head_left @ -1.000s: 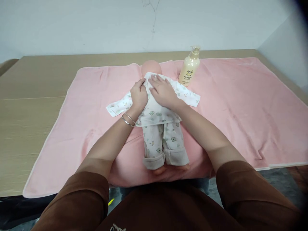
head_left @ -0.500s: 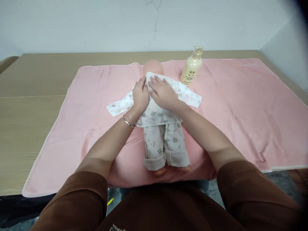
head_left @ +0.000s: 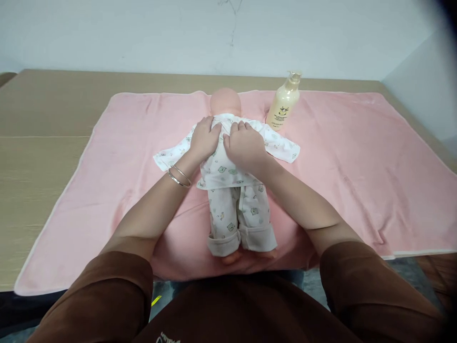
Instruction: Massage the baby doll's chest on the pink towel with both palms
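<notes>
A bald baby doll lies on the pink blanket, its head away from me and its face not visible. It wears a white long-sleeved top and matching trousers with cuffs rolled up above the feet. On the left of the upper torso rests my left hand, open, with its fingers laid toward the shoulder. My right hand lies open on the right side of the torso, its fingers slightly bent and its fingertips near the shoulder. Both palms press on the top, and neither hand grips anything.
Beyond my right hand, a cream pump bottle stands by the doll's right-hand sleeve. The pink blanket covers much of the wooden table. A pale wall rises behind the table.
My right hand has slid slightly toward me, and its fingers are more bent. The top's neck edge sits lower, showing more of the doll's head. My left hand remains on the torso.
</notes>
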`<action>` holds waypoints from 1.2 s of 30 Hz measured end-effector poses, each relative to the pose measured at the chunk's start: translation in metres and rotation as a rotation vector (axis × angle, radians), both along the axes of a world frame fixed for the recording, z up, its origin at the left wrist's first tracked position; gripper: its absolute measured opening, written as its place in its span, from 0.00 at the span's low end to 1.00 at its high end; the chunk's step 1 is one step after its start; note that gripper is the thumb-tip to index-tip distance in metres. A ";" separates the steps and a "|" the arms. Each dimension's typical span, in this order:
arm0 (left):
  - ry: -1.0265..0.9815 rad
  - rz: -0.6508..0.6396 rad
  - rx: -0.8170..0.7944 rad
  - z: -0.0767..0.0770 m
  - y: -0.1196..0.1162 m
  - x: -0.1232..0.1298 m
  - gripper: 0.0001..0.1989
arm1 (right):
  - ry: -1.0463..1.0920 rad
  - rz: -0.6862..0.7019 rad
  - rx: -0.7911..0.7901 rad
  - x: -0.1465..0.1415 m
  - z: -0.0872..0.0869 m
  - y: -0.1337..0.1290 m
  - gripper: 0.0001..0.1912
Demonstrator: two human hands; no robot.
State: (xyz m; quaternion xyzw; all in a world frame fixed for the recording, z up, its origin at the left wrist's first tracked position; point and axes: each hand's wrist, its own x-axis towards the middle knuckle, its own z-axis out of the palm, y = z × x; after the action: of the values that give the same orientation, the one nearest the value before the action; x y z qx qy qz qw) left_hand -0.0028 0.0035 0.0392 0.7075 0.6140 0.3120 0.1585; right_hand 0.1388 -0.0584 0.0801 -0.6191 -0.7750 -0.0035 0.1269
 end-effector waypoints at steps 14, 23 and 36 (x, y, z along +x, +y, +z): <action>0.089 -0.057 0.010 0.009 -0.008 -0.002 0.28 | 0.012 -0.011 -0.074 0.016 0.009 0.007 0.27; 0.125 -0.184 0.069 0.022 -0.027 0.005 0.31 | 0.293 -0.006 0.004 0.035 0.015 0.030 0.30; 0.083 -0.056 0.031 0.010 -0.006 -0.002 0.23 | 0.068 0.019 -0.040 0.023 -0.008 0.028 0.37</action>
State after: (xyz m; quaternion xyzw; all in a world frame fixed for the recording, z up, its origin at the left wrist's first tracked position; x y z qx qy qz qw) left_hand -0.0046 -0.0028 0.0496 0.7391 0.5950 0.2874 0.1306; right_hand 0.1618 -0.0303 0.0723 -0.6139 -0.7760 0.0342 0.1406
